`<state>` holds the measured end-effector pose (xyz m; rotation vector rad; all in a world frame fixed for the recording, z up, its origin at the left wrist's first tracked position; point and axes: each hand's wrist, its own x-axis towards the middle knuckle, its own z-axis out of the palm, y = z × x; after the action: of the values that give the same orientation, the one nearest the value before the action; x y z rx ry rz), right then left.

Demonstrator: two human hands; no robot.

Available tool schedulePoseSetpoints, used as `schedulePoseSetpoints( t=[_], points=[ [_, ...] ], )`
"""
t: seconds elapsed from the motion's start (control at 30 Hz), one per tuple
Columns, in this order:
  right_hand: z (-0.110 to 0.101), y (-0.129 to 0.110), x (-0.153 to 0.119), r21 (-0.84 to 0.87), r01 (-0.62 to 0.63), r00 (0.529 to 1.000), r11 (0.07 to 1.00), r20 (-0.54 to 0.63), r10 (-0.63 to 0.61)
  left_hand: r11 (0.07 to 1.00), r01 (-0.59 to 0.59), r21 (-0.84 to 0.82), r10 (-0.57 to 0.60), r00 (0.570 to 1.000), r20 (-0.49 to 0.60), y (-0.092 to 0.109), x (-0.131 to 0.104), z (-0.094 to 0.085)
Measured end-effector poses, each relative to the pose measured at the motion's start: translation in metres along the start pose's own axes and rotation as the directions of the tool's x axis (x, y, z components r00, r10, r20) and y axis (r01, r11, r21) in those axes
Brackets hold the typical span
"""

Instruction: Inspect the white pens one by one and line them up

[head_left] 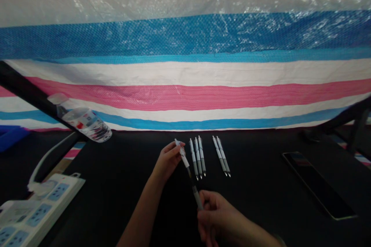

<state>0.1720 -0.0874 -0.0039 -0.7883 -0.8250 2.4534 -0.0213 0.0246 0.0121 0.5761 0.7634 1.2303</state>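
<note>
Left hand (168, 159) and right hand (216, 216), fingers clamped on pen (189, 173) ends; water bottle (84, 120) lying tilted, mostly empty.

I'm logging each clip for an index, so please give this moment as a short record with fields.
Surface: black table
Left hand: grips white upper barrel of a pen
Right hand: grips that pen's grey lower part
Laid out: five white-and-grey pens
Right: dark flat phone
Left: white power strip, clear plastic bottle
</note>
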Motion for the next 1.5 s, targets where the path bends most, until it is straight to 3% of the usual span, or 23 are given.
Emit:
schedulePoseSetpoints(
  t=[0.17, 0.3, 0.6, 0.8, 1.1, 1.5],
  points=[
    [0.000, 0.000, 0.000, -0.005, -0.010, 1.000, 1.000, -0.008, 0.010, 0.999, -0.043, -0.029, 0.041, 0.997, -0.065, 0.002, 0.000, -0.002],
    [0.000, 0.000, 0.000, -0.010, 0.006, 1.000, 1.000, -0.023, -0.006, 0.999, -0.033, -0.031, 0.031, 0.998, -0.055, 0.003, 0.000, -0.002],
    [-0.006, 0.005, 0.003, -0.016, -0.001, 1.000, 1.000, -0.020, 0.000, 0.992, 0.024, 0.123, -0.035, 0.995, 0.091, -0.001, -0.004, 0.001],
    [-0.002, 0.000, 0.001, -0.019, 0.016, 0.999, 1.000, -0.039, -0.016, 0.951, 0.108, 0.289, -0.195, 0.936, 0.294, -0.002, -0.011, 0.005],
    [0.001, -0.005, 0.000, -0.025, 0.015, 0.996, 1.000, -0.089, -0.017, 0.952, 0.092, 0.291, -0.192, 0.922, 0.337, -0.001, -0.011, 0.003],
    [-0.006, 0.005, 0.005, 0.089, 0.019, 1.000, 0.996, -0.017, -0.018, 0.956, 0.120, 0.266, -0.214, 0.908, 0.360, 0.001, -0.012, 0.000]
  ],
)
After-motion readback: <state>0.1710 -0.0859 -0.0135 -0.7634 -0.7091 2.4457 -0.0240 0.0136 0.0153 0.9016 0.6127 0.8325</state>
